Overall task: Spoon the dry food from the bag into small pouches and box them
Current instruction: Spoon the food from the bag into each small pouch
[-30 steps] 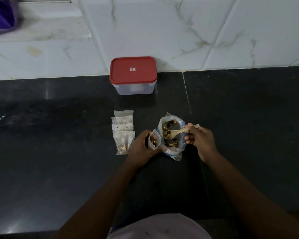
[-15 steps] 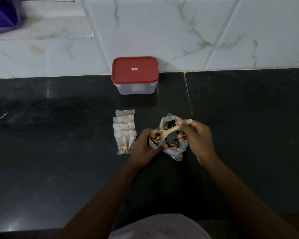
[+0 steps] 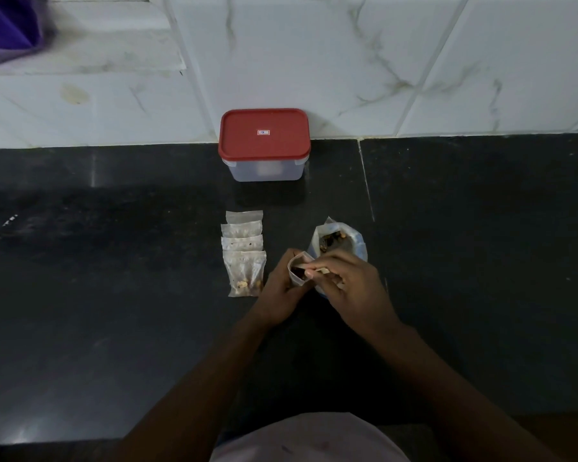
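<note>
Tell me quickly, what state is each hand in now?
Left hand: closed, holding the small pouch.
Right hand: closed, fingers holding the spoon, mostly hidden, at the pouch mouth.

Open bag [image 3: 354, 238] upright; 4 filled pouches [image 3: 244, 258] overlapping beside it; red-lidded box [image 3: 264, 145] closed.

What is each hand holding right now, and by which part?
The left hand grips the open pouch round its body. The right hand holds a spoon, mostly hidden; which part cannot be told.

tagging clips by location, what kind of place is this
Most likely a home kitchen: a dark polished stone counter runs up to a marble-look tiled wall, and a red-lidded plastic food box stands against that wall.
</note>
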{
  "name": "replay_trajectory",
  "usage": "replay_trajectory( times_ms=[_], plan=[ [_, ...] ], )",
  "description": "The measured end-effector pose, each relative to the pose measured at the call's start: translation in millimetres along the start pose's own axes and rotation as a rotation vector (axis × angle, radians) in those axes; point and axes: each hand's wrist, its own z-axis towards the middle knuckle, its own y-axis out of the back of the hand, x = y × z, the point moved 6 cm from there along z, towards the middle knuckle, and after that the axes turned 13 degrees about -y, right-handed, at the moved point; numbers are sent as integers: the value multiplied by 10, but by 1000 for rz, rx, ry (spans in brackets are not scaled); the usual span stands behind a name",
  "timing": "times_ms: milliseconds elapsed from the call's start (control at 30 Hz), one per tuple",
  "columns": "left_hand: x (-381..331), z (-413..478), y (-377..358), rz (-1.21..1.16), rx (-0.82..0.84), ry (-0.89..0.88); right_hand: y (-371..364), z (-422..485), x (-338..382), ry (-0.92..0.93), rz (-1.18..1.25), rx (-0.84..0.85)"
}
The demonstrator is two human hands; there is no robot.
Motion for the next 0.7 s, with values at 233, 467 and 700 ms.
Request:
replay_trajectory(
  times_ms=[233,467,700],
  plan=[
    [-26,-13,-13,-3,28,9,50,-6,8,92,-58,54],
    [24,-9,0,1,15,90,381,-54,-26,34,101,-170],
    [61,-53,26,105,15,136,681,154,-431,-145,74,-295]
  ],
)
